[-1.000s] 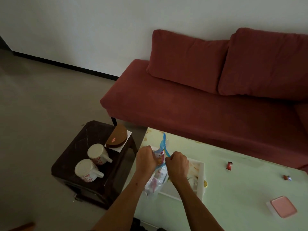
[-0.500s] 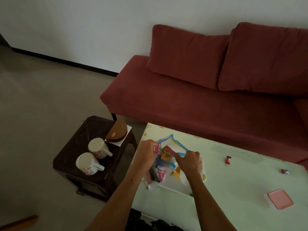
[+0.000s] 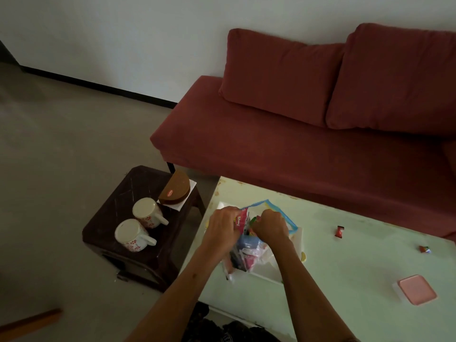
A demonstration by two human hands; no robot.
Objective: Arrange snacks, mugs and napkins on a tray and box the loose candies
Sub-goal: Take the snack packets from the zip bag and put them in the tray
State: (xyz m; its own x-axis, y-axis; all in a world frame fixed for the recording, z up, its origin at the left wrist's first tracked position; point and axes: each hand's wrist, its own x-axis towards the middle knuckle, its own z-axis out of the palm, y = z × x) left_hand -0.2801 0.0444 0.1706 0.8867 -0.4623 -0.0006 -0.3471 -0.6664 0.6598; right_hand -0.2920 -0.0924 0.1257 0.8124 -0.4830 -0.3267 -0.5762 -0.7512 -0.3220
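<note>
On the pale table point(image 3: 357, 267), over the white tray point(image 3: 265, 275), we grip the snack bag point(image 3: 249, 250) with left hand point(image 3: 223, 228) and right hand point(image 3: 270, 224), spreading its mouth to empty it. Loose candies point(image 3: 340, 231) wait far right.

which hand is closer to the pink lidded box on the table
Right. The right hand grips the snack bag on the side toward the pink-lidded box; the left hand holds the bag's far side, farther off.
</note>
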